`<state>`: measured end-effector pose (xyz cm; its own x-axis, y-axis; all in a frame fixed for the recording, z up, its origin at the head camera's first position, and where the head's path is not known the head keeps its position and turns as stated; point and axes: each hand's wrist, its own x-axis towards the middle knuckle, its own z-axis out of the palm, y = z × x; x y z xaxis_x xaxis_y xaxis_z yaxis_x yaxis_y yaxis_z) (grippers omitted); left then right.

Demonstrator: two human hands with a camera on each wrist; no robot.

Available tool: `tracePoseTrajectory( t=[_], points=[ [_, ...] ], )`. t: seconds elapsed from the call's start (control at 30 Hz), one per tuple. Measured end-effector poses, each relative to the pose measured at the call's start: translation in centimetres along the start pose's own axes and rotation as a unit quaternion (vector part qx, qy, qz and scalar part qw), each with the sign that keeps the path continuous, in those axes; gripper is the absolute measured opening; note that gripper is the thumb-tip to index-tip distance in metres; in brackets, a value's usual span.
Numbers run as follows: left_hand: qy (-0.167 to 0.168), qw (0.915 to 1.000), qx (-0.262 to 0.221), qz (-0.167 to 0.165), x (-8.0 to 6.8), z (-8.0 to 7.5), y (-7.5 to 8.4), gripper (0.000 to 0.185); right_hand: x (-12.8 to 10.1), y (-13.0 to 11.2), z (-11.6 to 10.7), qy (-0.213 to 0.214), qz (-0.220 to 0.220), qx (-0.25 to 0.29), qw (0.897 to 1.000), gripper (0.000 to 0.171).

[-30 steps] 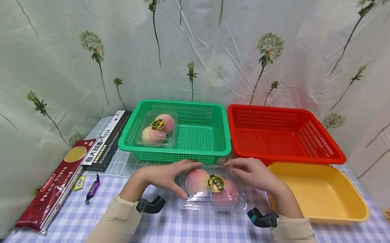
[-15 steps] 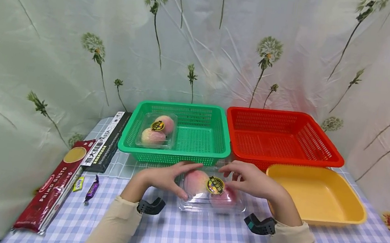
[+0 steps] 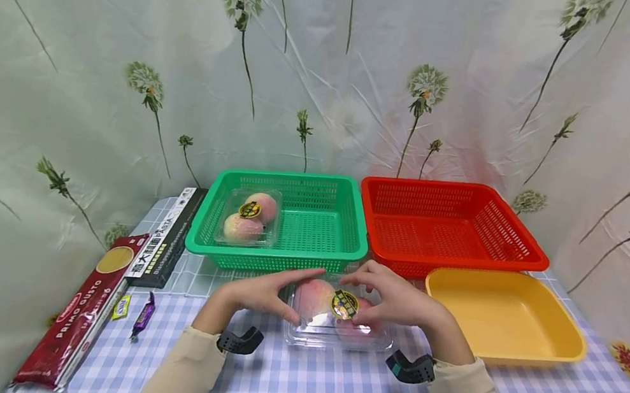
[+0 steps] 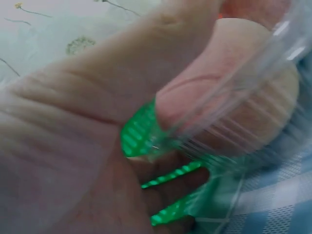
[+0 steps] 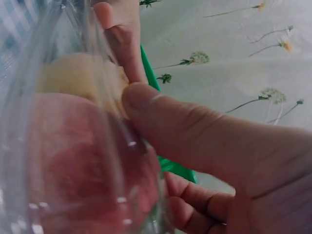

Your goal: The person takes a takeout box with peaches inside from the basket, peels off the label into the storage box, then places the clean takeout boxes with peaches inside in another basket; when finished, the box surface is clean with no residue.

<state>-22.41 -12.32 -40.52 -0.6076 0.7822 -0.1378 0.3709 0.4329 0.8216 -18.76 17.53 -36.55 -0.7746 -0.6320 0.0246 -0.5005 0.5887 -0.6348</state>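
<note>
A clear plastic clamshell box of peaches [image 3: 313, 334] lies on the table in front of me, two pink peaches inside and a round black-and-yellow label [image 3: 345, 303] on its lid. My left hand [image 3: 260, 294] holds its left end, thumb toward the front and fingers along the back. Over the lid's right half, my right hand [image 3: 402, 298] has its thumb by the label and its fingers bent at the far edge. The right wrist view has that thumb [image 5: 146, 100] against the clear plastic, other fingers beyond it. In the left wrist view, one peach [image 4: 234, 92] shows through the plastic.
Behind the box stands a green basket [image 3: 314, 262] holding another box of peaches [image 3: 247, 218]. A red basket [image 3: 452, 262] and a yellow tray [image 3: 497, 353] are at the right. Pasta packs [image 3: 80, 319], a yellow packet [image 3: 121, 307] and a purple candy [image 3: 143, 316] lie left.
My right hand has shifted leftward from the box's far right corner, its thumb and fingers now closer to the label. My left hand stays at the left end; the box has hardly moved.
</note>
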Motion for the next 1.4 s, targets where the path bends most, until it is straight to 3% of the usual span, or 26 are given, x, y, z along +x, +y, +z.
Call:
tracePoseTrajectory(
  t=[0.17,0.27,0.5,0.87,1.17,1.4],
  points=[
    [0.028,0.9989,-0.036,-0.007,0.1,0.3,-0.6,0.09,0.4,0.6,0.3,0.014,-0.006,-0.001,1.0,0.05],
    [0.028,0.998,-0.057,-0.01,0.4,0.5,-1.3,0.089,0.5,0.9,0.3,0.017,-0.01,0.002,1.0,0.047],
    [0.013,0.9936,-0.108,0.03,1.1,0.8,-2.7,0.087,0.7,0.6,0.4,0.023,-0.009,-0.014,1.0,0.042],
    [0.014,0.9862,-0.143,0.082,1.7,1.1,-3.7,0.093,1.0,0.1,0.3,0.04,0.001,-0.019,0.999,0.032],
    [0.016,0.9834,-0.158,0.088,1.8,1.3,-4.1,0.095,1.1,-0.6,0.2,0.023,-0.009,0.065,0.998,0.015],
    [0.016,0.9817,-0.168,0.087,1.8,1.2,-4.1,0.093,-0.3,0.0,-1.9,0.048,0.001,0.114,0.992,0.013]
  ],
)
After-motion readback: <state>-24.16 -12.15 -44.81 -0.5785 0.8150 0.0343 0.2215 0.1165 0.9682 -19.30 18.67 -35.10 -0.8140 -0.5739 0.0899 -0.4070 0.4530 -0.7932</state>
